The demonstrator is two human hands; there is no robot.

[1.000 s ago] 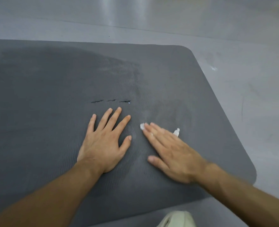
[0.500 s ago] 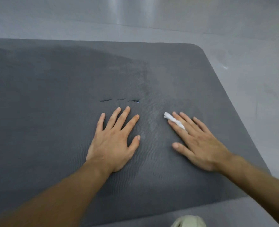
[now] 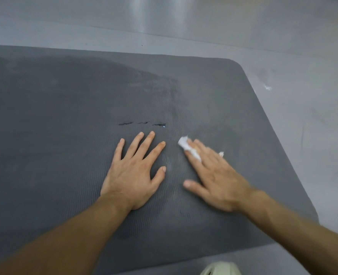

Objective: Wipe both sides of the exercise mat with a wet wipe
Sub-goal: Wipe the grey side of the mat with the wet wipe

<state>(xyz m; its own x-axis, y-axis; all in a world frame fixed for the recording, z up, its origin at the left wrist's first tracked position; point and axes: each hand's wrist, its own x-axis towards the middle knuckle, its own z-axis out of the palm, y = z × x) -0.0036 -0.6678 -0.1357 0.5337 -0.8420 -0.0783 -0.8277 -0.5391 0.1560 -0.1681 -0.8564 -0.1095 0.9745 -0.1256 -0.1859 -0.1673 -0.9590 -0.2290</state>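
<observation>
A dark grey exercise mat lies flat on the floor and fills most of the view. A darker damp patch covers its far left part. My left hand rests palm down on the mat with fingers spread. Just right of it, my right hand lies flat with straight fingers and presses a crumpled white wet wipe against the mat. The wipe sticks out beyond the fingertips, and a small bit shows on the hand's far side. The right hand is blurred.
Three short dark slits mark the mat just beyond my left fingertips. Glossy grey floor surrounds the mat, with a small white scuff at the right. A pale shoe tip shows at the bottom edge.
My right hand slid right with the wipe, then back left toward the left hand. The left hand stayed pressed on the mat.
</observation>
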